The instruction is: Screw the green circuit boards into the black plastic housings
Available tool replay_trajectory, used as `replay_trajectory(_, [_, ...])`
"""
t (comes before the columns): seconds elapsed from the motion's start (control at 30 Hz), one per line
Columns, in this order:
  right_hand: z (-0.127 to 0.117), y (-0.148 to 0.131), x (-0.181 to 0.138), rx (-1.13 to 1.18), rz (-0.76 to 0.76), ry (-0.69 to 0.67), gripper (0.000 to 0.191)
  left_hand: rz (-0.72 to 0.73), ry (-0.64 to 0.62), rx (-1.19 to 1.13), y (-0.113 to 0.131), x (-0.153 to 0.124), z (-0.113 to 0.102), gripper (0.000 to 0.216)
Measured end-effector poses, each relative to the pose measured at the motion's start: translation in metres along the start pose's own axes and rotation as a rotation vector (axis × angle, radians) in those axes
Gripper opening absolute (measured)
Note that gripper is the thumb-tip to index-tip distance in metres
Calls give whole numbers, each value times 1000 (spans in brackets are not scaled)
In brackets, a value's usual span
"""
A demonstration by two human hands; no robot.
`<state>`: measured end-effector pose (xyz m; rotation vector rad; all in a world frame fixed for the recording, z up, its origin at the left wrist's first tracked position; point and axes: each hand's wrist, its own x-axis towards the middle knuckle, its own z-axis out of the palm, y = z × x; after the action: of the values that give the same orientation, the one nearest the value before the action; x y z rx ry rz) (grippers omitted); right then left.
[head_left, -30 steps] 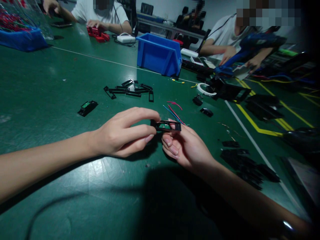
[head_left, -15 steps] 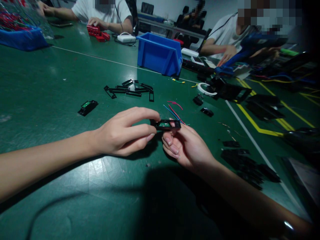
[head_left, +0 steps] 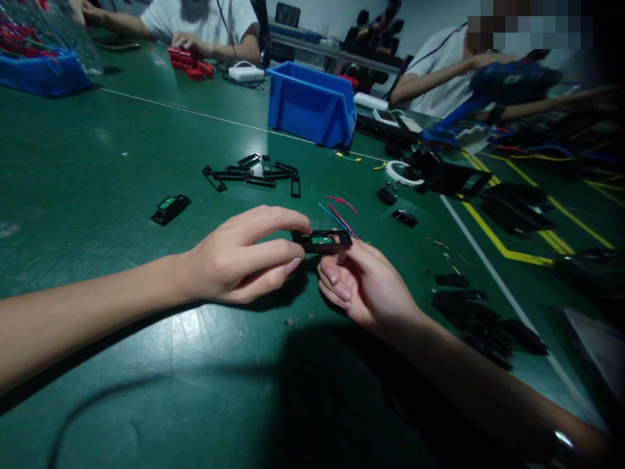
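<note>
Between my two hands is a small black plastic housing with a green circuit board showing through its window. My left hand pinches the left end, with the fingers over the top and the thumb below. At the other end, my right hand grips the housing from beneath with curled fingers; part of its hold is hidden behind the black plastic. Red and blue wires lie just beyond the right fingers. A similar black housing with a green board rests on the table to the left.
Several thin black frames lie loosely beyond my hands. Farther back stands a blue bin. Black parts are heaped at the right, near a white tape ring. Two people work across the green table.
The green board now fills more of the housing's window, where a gap showed at the right before. My hands have barely moved. The person at the right has raised and spread their arms.
</note>
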<state>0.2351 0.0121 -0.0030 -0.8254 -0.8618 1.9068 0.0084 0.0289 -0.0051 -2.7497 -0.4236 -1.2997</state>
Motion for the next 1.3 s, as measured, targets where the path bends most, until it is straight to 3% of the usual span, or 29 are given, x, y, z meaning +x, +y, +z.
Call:
replay_trajectory(0.73, [-2, 0, -1, 2, 8, -37, 17, -11, -31, -42, 0, 0, 0, 14])
replay_trajectory(1.0, [0, -2, 0, -9, 31, -81, 47, 9, -23, -26, 1, 2, 1, 11])
replay_trajectory(1.3, [-1, -1, -2, -34, 0, -63, 33, -6, -6, -95, -1, 1, 2, 15])
